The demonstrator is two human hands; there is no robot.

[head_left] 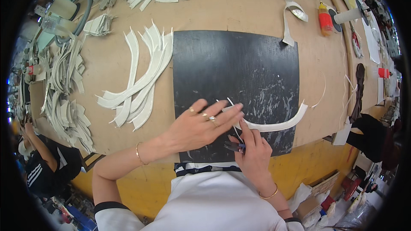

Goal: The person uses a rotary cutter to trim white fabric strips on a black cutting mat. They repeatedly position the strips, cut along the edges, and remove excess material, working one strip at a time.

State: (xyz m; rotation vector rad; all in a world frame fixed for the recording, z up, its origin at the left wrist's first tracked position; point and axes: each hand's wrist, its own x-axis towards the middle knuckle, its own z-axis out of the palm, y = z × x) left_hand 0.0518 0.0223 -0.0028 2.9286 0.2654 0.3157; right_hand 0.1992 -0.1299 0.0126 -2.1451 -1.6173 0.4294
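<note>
A curved off-white fabric strip [280,126] lies across the lower part of a black mat [235,68], its right end reaching past the mat's edge. My left hand [207,122], wearing rings, lies over the strip's left end with fingers stretched out flat, hiding part of it. Thin white thread or cord ends stick out beyond those fingers. My right hand [255,147] is closed around small dark snips [233,146], while its index fingertip presses on the strip beside my left fingers. The snips' blades point left, partly hidden.
Several similar strips [141,81] are piled left of the mat, with bundled strips [64,72] farther left. A grey strip [287,25] touches the mat's upper right corner. Beyond it stand a red-and-yellow bottle [325,20] and a spool [347,16]. Another person [45,158] is at far left.
</note>
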